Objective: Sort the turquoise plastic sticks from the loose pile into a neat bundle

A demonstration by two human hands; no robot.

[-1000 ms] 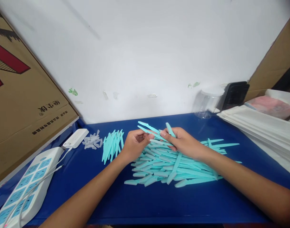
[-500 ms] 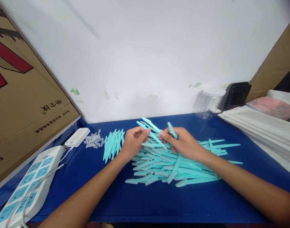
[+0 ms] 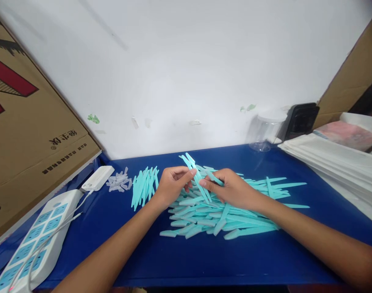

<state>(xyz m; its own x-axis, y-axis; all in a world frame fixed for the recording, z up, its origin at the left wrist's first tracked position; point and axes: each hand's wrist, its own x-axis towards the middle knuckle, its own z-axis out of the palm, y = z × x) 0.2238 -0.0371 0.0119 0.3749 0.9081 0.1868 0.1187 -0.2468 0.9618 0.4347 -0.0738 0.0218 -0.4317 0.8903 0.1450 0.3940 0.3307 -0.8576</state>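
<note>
Turquoise eyebrow razors are between my hands above a large pile of eyebrow razors, many with pale translucent caps over the blade end. My left hand pinches a few razors between thumb and fingers, their blade ends pointing up. Touching the lower part of these, my right hand also has another razor tucked between its fingers. To the left lies a smaller heap of turquoise razors, and beside it a little heap of translucent caps. My fingers hide how many razors each hand holds.
A white power strip with cables and a white adapter lie at the left, beside a big carton. Back right stand a clear jar and a black holder. White bags are stacked at the right.
The razors in my hands have come together and turned more upright. My right hand has moved slightly lower, and its tucked razor has tilted toward the left.
</note>
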